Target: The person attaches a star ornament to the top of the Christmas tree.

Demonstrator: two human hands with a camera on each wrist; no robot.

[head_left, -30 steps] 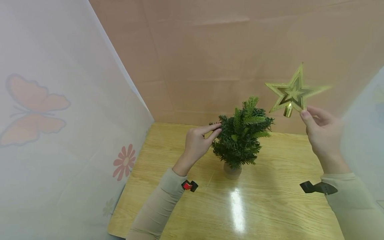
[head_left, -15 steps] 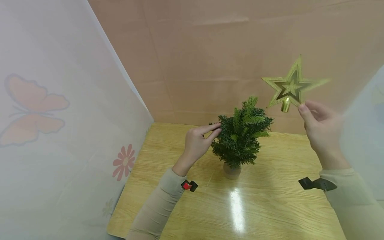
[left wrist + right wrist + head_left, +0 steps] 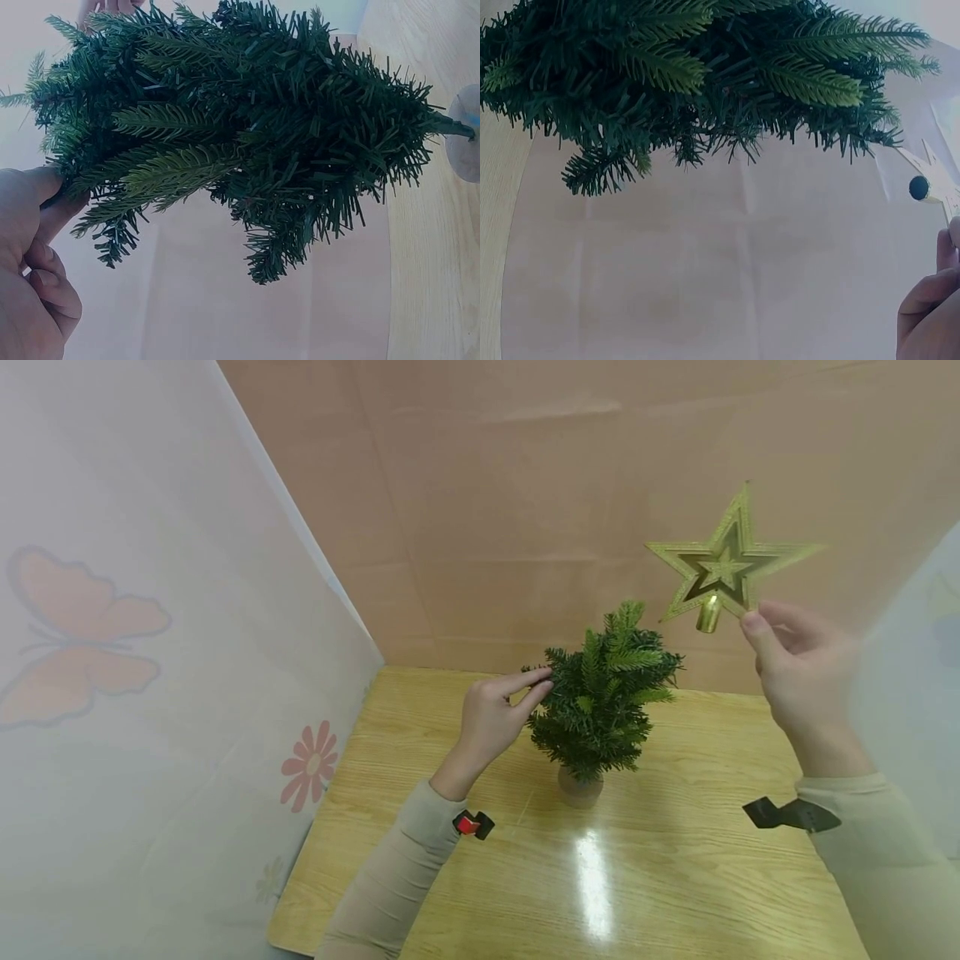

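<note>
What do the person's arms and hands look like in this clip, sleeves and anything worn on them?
Both hands, the left hand and the right hand, are bare. Long beige sleeves reach the wrists. A small black and red clip sits at the left cuff, a black angular mount at the right cuff.

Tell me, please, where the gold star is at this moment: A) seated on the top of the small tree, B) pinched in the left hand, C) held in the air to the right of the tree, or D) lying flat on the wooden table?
C: the right hand holds the gold star up, apart from the small tree.
</note>
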